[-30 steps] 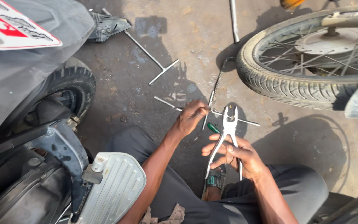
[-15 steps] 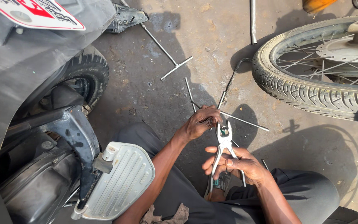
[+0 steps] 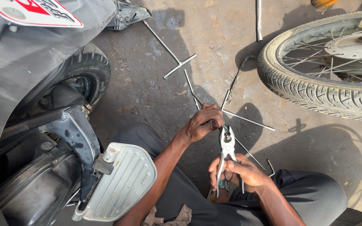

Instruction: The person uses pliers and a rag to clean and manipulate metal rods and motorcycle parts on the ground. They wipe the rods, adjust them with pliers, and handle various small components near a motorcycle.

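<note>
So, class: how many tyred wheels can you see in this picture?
2. A small scooter wheel sits at left under the grey bodywork, partly hidden. A large spoked wheel lies at upper right, cut off by the frame edge. Others may be out of view.

The bare steel pliers [image 3: 227,147] are silvery grey, and a green sleeve shows at their head, just under the closed left hand [image 3: 204,122]. The dark braided cable [image 3: 236,79] is near black. The rubber spoked wheel tyre [image 3: 315,90] is black with a chunky block tread and shiny silver spokes. The ribbed metal footboard [image 3: 120,182] is pale silver-grey. The scooter body panel [image 3: 26,62] is dark grey, bearing a white plate marked in red. The concrete floor [image 3: 147,83] is dusty grey-brown. The trousers [image 3: 311,196] are charcoal.
</note>
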